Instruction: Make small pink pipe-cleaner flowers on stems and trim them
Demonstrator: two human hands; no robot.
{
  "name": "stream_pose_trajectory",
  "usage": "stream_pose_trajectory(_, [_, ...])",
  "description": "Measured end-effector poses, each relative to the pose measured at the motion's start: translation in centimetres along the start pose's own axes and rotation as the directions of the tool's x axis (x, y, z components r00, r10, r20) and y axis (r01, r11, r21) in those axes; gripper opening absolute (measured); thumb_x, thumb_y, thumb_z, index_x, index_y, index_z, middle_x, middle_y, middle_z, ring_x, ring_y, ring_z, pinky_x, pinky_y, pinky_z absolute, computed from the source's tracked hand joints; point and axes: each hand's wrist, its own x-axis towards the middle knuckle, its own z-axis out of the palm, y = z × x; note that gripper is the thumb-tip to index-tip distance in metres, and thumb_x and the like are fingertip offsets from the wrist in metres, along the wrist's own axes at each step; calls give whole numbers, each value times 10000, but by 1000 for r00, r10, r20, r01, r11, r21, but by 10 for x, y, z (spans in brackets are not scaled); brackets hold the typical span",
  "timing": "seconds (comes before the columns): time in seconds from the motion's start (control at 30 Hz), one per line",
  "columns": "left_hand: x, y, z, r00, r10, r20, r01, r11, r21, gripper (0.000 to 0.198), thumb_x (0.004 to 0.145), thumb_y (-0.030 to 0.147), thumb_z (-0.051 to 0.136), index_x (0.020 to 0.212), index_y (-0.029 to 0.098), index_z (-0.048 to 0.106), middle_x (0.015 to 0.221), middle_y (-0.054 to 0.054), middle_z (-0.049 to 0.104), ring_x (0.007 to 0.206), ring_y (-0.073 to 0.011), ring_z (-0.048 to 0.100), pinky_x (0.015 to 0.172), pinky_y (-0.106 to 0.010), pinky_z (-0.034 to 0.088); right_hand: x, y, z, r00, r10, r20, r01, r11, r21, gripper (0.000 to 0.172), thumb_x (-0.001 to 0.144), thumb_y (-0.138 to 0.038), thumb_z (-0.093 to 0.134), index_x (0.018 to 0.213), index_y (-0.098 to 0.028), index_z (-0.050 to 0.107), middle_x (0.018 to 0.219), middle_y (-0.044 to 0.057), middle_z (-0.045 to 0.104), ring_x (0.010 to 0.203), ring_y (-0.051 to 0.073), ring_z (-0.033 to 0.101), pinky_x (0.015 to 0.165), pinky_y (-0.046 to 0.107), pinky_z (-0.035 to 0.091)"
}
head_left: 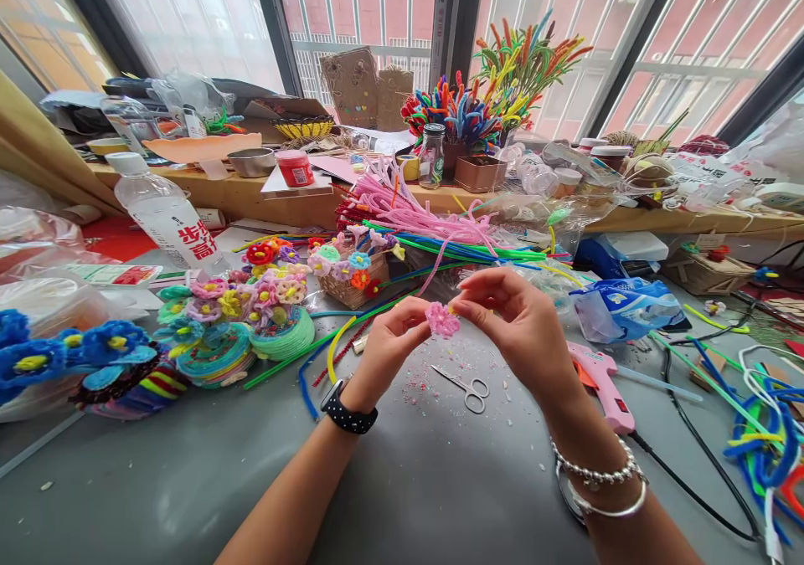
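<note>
My left hand point(394, 339) pinches a small pink pipe-cleaner flower point(443, 320) between thumb and fingers, held above the grey table. At the flower's right upper edge, my right hand point(512, 318) has its thumb and forefinger closed on a small yellow piece point(451, 309), mostly hidden by the fingertips. Below the hands lie small scissors point(468, 389) with their blades a little apart, among scattered pink fluff. A pink glue gun point(604, 387) rests to the right, partly behind my right wrist.
Pipe-cleaner flower pots point(282, 331) and a water bottle point(164, 213) stand at left. Behind the hands lies a heap of pink pipe cleaners point(414, 205). A blue packet point(628, 310), the glue gun's black cable point(691, 485) and tangled pipe cleaners point(763, 431) occupy the right.
</note>
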Motion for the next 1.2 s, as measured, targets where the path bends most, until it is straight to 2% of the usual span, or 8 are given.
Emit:
stream_pose_trajectory(0.23, [-2,-4,0,998,-68,7,68,998,-1,181,697,292,590,826,190,664,768,-34,580,690,-138,492,614,-230,397,-3,-2,5,993,-95,-68,86,989,-117,70,712,-219,597,772,-190,575,745,-9,607,666,108,562,639,254,467])
stream_pose_trajectory(0.57, [-4,-1,2,998,-67,18,65,996,68,179,694,327,589,735,184,688,698,-26,612,688,-154,520,660,-253,396,-7,-7,6,990,-134,-38,123,967,-222,67,721,-231,590,777,-194,588,762,6,619,701,134,567,682,289,463])
stream_pose_trajectory(0.87, [-4,0,2,995,-98,14,97,994,58,172,687,328,598,706,178,680,711,-28,623,691,-150,529,682,-258,400,-6,-7,5,984,-172,-36,152,935,-320,48,732,-214,577,776,-203,591,768,0,627,704,134,578,681,273,463])
stream_pose_trajectory(1.2, [-3,4,3,992,-121,38,121,993,-9,155,660,309,624,674,162,674,742,-35,648,742,-161,555,721,-267,418,-6,-8,3,966,-258,3,240,895,-376,51,733,-171,580,764,-208,597,733,-15,627,678,121,578,657,250,455])
